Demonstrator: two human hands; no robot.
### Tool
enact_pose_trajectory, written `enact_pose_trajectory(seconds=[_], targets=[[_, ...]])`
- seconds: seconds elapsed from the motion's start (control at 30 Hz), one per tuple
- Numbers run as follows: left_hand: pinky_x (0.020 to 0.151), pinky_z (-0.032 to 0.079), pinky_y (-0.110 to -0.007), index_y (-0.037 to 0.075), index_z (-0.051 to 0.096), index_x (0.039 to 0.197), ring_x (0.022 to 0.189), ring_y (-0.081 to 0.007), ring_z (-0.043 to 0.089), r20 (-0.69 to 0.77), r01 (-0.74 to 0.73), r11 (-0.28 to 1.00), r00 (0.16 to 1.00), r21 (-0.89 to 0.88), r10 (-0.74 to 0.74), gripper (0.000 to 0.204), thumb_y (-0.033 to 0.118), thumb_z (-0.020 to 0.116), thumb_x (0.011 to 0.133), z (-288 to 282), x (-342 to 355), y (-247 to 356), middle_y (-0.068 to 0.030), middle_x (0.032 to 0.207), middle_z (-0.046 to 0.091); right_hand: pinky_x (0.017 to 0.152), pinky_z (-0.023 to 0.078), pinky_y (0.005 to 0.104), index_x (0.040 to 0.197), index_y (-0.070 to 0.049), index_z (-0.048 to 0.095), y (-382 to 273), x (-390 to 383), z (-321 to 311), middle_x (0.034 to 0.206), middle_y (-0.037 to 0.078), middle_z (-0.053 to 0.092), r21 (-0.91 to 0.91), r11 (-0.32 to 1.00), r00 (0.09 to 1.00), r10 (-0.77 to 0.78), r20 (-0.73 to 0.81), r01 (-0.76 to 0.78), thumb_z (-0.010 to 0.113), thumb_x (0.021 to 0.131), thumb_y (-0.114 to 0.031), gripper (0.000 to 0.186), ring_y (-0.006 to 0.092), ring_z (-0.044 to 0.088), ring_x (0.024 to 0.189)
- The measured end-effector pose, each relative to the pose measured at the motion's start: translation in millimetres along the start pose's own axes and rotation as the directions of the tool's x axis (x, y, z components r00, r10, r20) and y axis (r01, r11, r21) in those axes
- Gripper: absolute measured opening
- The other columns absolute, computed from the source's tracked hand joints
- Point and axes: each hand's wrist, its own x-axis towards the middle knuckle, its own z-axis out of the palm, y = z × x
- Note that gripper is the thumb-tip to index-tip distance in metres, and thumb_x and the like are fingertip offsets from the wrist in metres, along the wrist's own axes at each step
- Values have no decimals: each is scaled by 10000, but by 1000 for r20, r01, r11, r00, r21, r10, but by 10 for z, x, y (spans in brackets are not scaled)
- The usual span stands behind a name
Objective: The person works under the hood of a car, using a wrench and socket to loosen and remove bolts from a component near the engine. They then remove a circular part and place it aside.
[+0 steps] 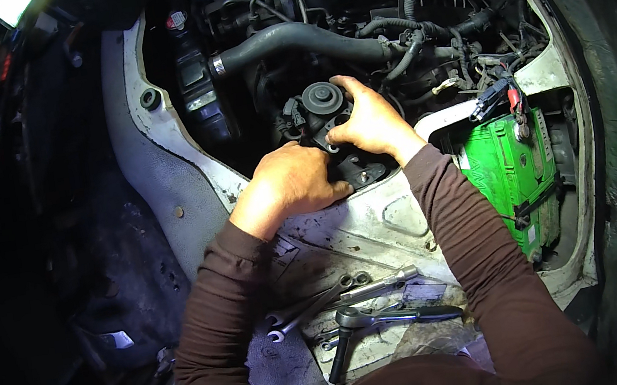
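Note:
A fuel filter head [323, 98] with a round black ribbed primer pump on top stands at the edge of the engine bay. My right hand [377, 119] grips it from the right, index finger behind the round top and thumb on the front flange. Just left and nearer, my left hand [292, 177] reaches down beside the filter head. Its fingers drop out of sight into the bay, while the thumb lies toward a dark metal bracket [359, 173] with a stud. What the left fingers touch is hidden.
A ratchet [387, 316] and several wrenches [315, 304] lie on the white painted panel [330, 240] before me. To the right sits a green battery [509, 174] in a recess. A thick black hose [296, 40] crosses behind the filter head, near a black reservoir [200, 90].

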Motion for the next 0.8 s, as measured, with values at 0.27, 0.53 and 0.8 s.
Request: enact_pose_trajectory(seconds=[0.27, 0.53, 0.8], targets=[[901, 591, -486, -4, 755, 1112, 994, -402, 742, 105, 19, 998, 994, -57, -13, 594, 544, 678, 894, -51, 65, 19, -216, 1008, 775, 1190, 441, 417, 1534, -22, 464, -62, -9, 6, 1514, 235, 551, -55, 998, 999, -22, -38, 20, 876, 670, -193, 973, 363, 527, 1423], [886, 589, -440, -11, 752, 1153, 970, -366, 753, 209, -14, 979, 976, -205, 57, 582, 404, 811, 750, -162, 132, -192, -219, 1007, 777, 1180, 452, 424, 1518, -20, 484, -122, -9, 38, 1490, 228, 581, -43, 999, 999, -13, -48, 11, 873, 677, -202, 944, 363, 558, 1398], [766, 609, -428, -52, 787, 945, 830, -353, 761, 312, -72, 997, 947, -22, 75, 494, 390, 825, 728, -375, 224, 62, -217, 893, 773, 1175, 460, 438, 1530, -32, 468, -138, 4, 33, 1499, 223, 568, -84, 996, 998, 18, -54, -22, 885, 674, -218, 970, 377, 552, 1400]])
